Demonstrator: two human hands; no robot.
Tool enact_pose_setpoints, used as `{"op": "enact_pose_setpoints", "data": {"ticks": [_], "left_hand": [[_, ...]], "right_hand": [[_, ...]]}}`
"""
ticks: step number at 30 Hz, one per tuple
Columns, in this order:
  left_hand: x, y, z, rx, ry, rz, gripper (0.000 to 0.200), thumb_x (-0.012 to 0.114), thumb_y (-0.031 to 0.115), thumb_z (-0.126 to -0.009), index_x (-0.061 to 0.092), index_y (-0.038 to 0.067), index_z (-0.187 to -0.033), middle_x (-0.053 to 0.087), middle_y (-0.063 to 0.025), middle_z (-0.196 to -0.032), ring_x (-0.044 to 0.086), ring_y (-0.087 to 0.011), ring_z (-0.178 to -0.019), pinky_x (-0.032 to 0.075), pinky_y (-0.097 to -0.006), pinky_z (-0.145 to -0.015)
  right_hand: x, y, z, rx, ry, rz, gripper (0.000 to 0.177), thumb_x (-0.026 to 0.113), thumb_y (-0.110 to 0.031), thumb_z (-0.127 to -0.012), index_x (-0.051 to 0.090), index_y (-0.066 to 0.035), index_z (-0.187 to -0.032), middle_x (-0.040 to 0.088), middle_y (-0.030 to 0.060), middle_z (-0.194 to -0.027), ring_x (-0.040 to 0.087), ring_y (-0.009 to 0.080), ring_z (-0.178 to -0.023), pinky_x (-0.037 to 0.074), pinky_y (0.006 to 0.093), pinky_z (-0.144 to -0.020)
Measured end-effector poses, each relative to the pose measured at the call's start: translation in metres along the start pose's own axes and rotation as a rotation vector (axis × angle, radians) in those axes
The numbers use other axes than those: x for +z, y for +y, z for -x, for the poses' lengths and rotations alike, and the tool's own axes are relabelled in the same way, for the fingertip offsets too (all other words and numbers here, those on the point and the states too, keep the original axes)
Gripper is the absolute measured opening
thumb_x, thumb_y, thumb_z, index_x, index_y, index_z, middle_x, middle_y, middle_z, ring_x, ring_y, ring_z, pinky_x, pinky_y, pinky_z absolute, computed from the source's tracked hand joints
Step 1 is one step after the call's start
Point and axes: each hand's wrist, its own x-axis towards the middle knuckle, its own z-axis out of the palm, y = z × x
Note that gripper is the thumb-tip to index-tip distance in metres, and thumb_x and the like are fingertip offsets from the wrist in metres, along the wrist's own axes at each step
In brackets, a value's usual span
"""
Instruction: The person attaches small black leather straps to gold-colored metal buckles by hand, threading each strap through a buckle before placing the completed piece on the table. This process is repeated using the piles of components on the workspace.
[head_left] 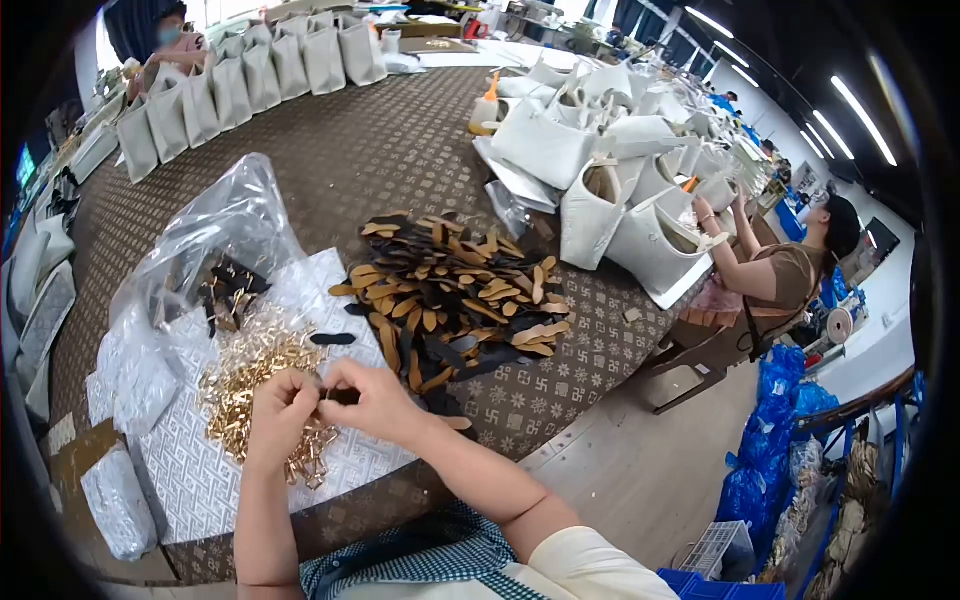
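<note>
My left hand (284,408) and my right hand (366,398) meet above the near edge of a heap of gold metal pieces (232,390). Both hands are pinched round a small dark piece (343,396), mostly hidden by the fingers. The gold pieces lie on a white patterned sheet (190,465). Just beyond my hands a single black strip (333,339) lies flat on that sheet. To the right spreads a large pile of black and tan leather pieces (455,300). Behind the gold heap, a clear plastic bag (235,215) stands open near some dark pieces (235,285).
White bags (545,135) are heaped at the table's right side, where a seated person (785,270) handles one. More white bags (230,90) stand in a row at the far left, near another person (180,45). A wrapped plastic packet (118,503) lies at the near left.
</note>
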Motion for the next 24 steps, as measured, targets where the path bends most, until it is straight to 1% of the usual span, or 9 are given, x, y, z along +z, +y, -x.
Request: {"op": "enact_pose_setpoints", "data": {"ticks": [5, 11, 13, 14, 16, 19, 21, 23, 24], "left_hand": [[0.002, 0.006, 0.003, 0.037, -0.044, -0.062, 0.011, 0.058, 0.008, -0.092, 0.059, 0.003, -0.082, 0.062, -0.0016, -0.074, 0.061, -0.0087, -0.064, 0.049, -0.0227, -0.057], [0.001, -0.006, 0.0, 0.058, -0.038, 0.027, 0.011, 0.058, 0.008, -0.093, 0.058, 0.004, -0.084, 0.061, -0.001, -0.082, 0.056, -0.0059, -0.07, 0.047, -0.0212, -0.062], [0.002, -0.004, -0.001, 0.044, -0.009, 0.055, 0.011, 0.058, 0.009, -0.094, 0.059, 0.005, -0.084, 0.063, -0.0013, -0.081, 0.057, -0.0061, -0.066, 0.047, -0.0209, -0.06], [0.001, 0.0, -0.001, 0.026, 0.016, 0.065, 0.011, 0.058, 0.01, -0.094, 0.059, 0.005, -0.085, 0.064, -0.0022, -0.081, 0.057, -0.0066, -0.064, 0.047, -0.0206, -0.059], [-0.006, 0.004, -0.006, 0.054, 0.08, 0.101, 0.01, 0.057, 0.011, -0.095, 0.06, 0.003, -0.089, 0.069, -0.0091, -0.083, 0.067, -0.0133, -0.066, 0.053, -0.0235, -0.059], [-0.025, 0.016, -0.021, 0.222, 0.341, 0.194, 0.017, 0.055, 0.017, -0.099, 0.061, 0.002, -0.102, 0.069, -0.0093, -0.094, 0.07, -0.0175, -0.084, 0.058, -0.0286, -0.071], [-0.035, 0.029, -0.023, 0.332, 0.524, -0.17, 0.037, 0.052, 0.029, -0.101, 0.059, 0.003, -0.128, 0.064, -0.0063, -0.115, 0.057, -0.0183, -0.114, 0.047, -0.035, -0.092], [-0.044, 0.023, -0.031, 0.555, 0.647, -0.656, 0.042, 0.056, 0.03, -0.099, 0.057, 0.001, -0.13, 0.061, -0.0086, -0.117, 0.055, -0.02, -0.114, 0.044, -0.0344, -0.094], [-0.043, 0.019, -0.031, 0.601, 0.606, -0.739, 0.034, 0.062, 0.026, -0.094, 0.063, 0.004, -0.12, 0.063, -0.0118, -0.106, 0.056, -0.0265, -0.107, 0.044, -0.0365, -0.091]], "right_hand": [[-0.003, -0.007, 0.0, -0.023, -0.039, -0.062, 0.013, 0.061, -0.007, -0.085, 0.058, 0.0, -0.097, 0.067, 0.007, -0.078, 0.062, 0.0085, -0.072, 0.051, 0.0267, -0.066], [0.002, -0.004, -0.002, 0.069, 0.037, 0.069, 0.021, 0.073, -0.013, -0.081, 0.059, 0.001, -0.09, 0.067, 0.0036, -0.075, 0.059, 0.0051, -0.068, 0.048, 0.0228, -0.06], [0.002, -0.001, -0.002, 0.049, 0.015, 0.012, 0.019, 0.07, -0.012, -0.084, 0.061, 0.001, -0.094, 0.066, 0.0031, -0.076, 0.058, 0.0057, -0.066, 0.048, 0.0227, -0.059], [0.0, -0.001, -0.002, -0.032, 0.034, 0.077, 0.023, 0.064, -0.013, -0.088, 0.063, 0.001, -0.106, 0.066, 0.0046, -0.083, 0.059, 0.0065, -0.068, 0.048, 0.0225, -0.061], [-0.006, 0.001, -0.007, -0.028, 0.083, -0.017, 0.036, 0.063, -0.018, -0.09, 0.06, -0.002, -0.123, 0.067, 0.0122, -0.101, 0.063, 0.015, -0.08, 0.05, 0.0281, -0.072], [-0.013, 0.018, -0.029, -0.298, 0.213, 0.513, 0.038, 0.06, -0.015, -0.092, 0.058, -0.002, -0.128, 0.06, 0.0164, -0.123, 0.053, 0.0324, -0.11, 0.045, 0.0404, -0.093], [-0.01, 0.025, -0.035, -0.277, 0.176, 0.636, 0.037, 0.061, -0.012, -0.09, 0.059, -0.002, -0.126, 0.056, 0.0138, -0.131, 0.049, 0.0354, -0.116, 0.041, 0.0446, -0.099], [-0.004, 0.039, -0.038, -0.351, 0.165, 0.819, 0.038, 0.062, -0.01, -0.088, 0.06, -0.002, -0.125, 0.055, 0.0118, -0.133, 0.049, 0.0346, -0.117, 0.04, 0.0453, -0.101], [0.001, 0.039, -0.037, -0.341, 0.142, 0.848, 0.035, 0.064, -0.009, -0.085, 0.064, -0.004, -0.12, 0.058, 0.0098, -0.13, 0.05, 0.0329, -0.114, 0.04, 0.0438, -0.1]]}}
